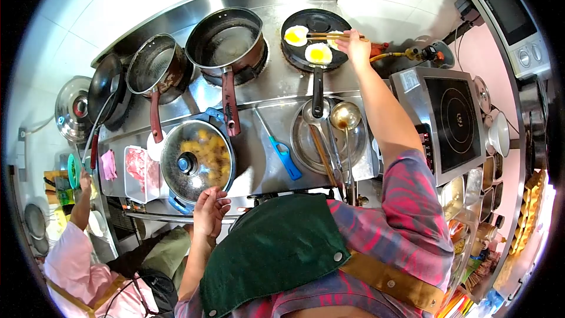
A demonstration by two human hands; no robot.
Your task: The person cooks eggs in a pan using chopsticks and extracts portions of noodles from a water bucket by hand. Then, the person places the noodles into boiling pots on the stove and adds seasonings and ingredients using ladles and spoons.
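My right hand (355, 48) is closed round a pair of chopsticks (322, 36) over a black frying pan (321, 19). The chopstick tips reach a fried egg (295, 36) at the pan's left side. Another fried egg (318, 53) lies nearer the handle, and a third (335, 42) is partly covered by the chopsticks and my fingers. Loosely curled, with nothing visible in it, my left hand (210, 209) hovers by the near edge of a pot with a glass lid (176, 135). Yellowish chunks of food show through that lid.
Two saucepans (226, 44) (152, 65) stand left of the frying pan. A blue lighter (285, 158) and a round metal tray (303, 147) with ladles lie in front. An induction cooker (456, 118) is at right. At left, a co-worker's hand (85, 184) holds a red-handled utensil near raw meat (140, 165).
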